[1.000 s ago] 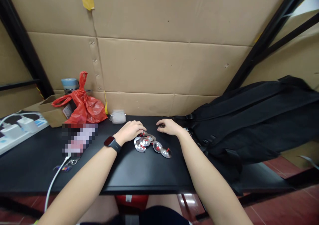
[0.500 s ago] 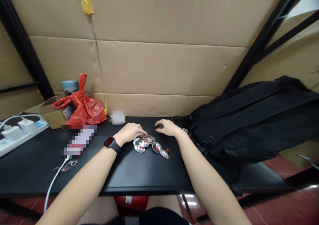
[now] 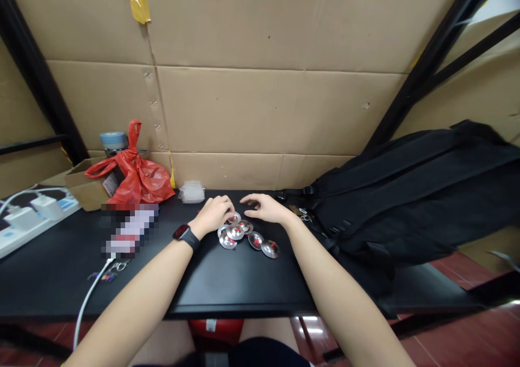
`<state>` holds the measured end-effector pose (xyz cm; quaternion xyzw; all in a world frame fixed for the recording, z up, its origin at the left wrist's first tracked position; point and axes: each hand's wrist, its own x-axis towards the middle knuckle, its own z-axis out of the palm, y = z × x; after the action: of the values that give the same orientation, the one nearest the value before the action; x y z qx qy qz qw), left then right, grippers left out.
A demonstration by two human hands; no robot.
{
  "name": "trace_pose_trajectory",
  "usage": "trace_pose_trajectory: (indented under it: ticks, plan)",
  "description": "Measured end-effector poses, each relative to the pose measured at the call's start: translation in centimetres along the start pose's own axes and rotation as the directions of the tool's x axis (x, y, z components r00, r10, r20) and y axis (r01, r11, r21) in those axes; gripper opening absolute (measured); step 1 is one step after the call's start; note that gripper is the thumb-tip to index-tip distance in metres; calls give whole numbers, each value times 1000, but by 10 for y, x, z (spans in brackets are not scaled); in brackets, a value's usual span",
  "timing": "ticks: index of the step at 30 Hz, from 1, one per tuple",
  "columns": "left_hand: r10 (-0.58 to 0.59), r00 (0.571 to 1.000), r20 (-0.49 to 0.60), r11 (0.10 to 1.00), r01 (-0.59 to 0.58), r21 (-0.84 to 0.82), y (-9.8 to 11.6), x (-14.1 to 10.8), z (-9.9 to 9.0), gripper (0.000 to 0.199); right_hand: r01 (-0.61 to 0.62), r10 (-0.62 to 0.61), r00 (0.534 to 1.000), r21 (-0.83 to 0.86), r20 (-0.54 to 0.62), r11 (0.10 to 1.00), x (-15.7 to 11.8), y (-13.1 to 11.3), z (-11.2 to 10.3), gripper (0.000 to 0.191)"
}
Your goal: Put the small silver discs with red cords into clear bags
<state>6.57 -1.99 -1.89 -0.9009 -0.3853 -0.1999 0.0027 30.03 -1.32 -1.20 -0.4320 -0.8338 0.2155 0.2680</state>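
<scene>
Several small silvery finger cymbals (image 3: 235, 231) with red loops lie in an overlapping cluster on the black table (image 3: 239, 285). Two more sit to the right, one a plain round finger cymbal (image 3: 270, 249) nearest the table's front. My left hand (image 3: 215, 214), with a dark watch on its wrist, is closed at the back of the cluster, its fingertips on the rim of one finger cymbal (image 3: 234, 218). A speck of red shows behind that hand. Just right of it, my right hand (image 3: 266, 208) hovers open, thumb and fingers apart, holding nothing.
A black backpack (image 3: 414, 193) fills the right side. At left are a red plastic bag (image 3: 140, 180), a cardboard box (image 3: 87, 188), a power strip (image 3: 36, 215), a pixelated item with a white cable (image 3: 87, 291), and a clear plastic stack (image 3: 192, 192). Cardboard (image 3: 252, 112) walls the back.
My right hand has moved left, closer to my left hand. My left hand has shifted slightly, and the finger cymbal at its fingertips shows more. The other cymbals lie as before.
</scene>
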Motion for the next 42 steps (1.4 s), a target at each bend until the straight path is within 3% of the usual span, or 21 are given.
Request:
trace_pose_trajectory:
  ticks: [5, 9, 12, 17, 22, 25, 27, 31, 33, 35, 42]
  plan:
    - [-67, 980, -189, 955, 8, -296, -5, -1, -6, 15, 62, -51, 998, 313, -42, 948, 6, -16, 20, 68]
    - [-129, 945, -300, 895, -20, -446, 0, 1, -10, 14, 88, -31, 992, 496, -122, 864, 10, -27, 31, 69]
    - [-185, 932, -312, 852, -6, -524, 3, 2, -13, 15, 105, 2, 984, 593, -178, 799, 10, -32, 31, 61]
    - [-215, 932, -291, 797, -5, -604, 2, 3, -13, 17, 76, -12, 996, 713, -94, 697, 5, -40, 26, 54]
    - [-170, 944, -284, 823, -23, -568, -6, 4, -15, 17, 52, 16, 996, 752, -82, 657, 5, -40, 26, 54]
    - [-87, 962, -260, 890, -42, -453, -19, 0, -23, 16, 63, 27, 993, 708, -115, 704, 7, -34, 24, 53]
    - [-26, 979, -201, 935, -47, -351, -33, -5, -29, 16, 40, 60, 988, 617, -140, 786, 7, -27, 19, 52]
    - [-6, 1000, -5, 981, 5, -194, -64, -16, -39, 12, -95, 132, 964, 164, -230, 982, 4, -2, 3, 46]
    - [-5, 998, 67, 984, 17, -176, -75, -19, -40, 12, -168, 149, 959, -58, -242, 984, 2, 13, -5, 42]
    - [-4, 995, 98, 987, 20, -162, -81, -22, -40, 12, -220, 184, 962, -171, -203, 960, -1, 27, -12, 42]
    - [-28, 992, 121, 994, 41, -103, -83, -24, -38, 11, -231, 234, 972, -215, -11, 949, -6, 44, -19, 42]
